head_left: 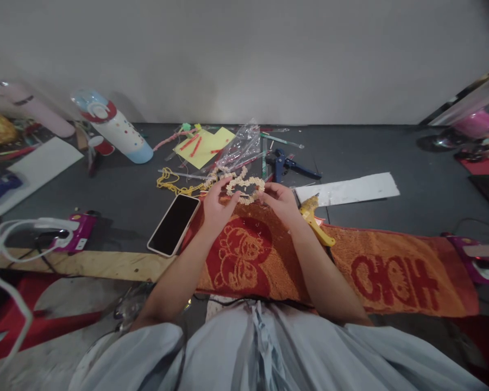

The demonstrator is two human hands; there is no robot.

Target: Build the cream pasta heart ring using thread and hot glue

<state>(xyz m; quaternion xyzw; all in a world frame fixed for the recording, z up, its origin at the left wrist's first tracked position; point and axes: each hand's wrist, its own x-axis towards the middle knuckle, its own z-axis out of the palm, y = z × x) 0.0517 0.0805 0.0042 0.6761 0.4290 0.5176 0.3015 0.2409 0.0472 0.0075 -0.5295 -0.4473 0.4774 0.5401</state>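
Note:
A cream, bumpy strand that looks beaded [250, 196] is bent into a loop above the near edge of the dark desk. Its left side is pinched by my left hand [219, 203], fingers closed. At the right end of the loop, my right hand [283, 202] has its fingers closed on the same strand; its fingertips are partly hidden. More of the cream strand trails up and left behind the loop. Beneath my hands and forearms lies an orange and red towel [244, 250]. Beside my right wrist rests a yellow glue gun [318, 225].
A phone [174, 224] lies left of my hands, near yellow cord [175, 184]. Behind are yellow paper [204, 149], clear plastic bags [244, 144] and a dark blue plier-like tool [289, 165]. A white strip [350, 187] lies right; a bottle [118, 130] stands left.

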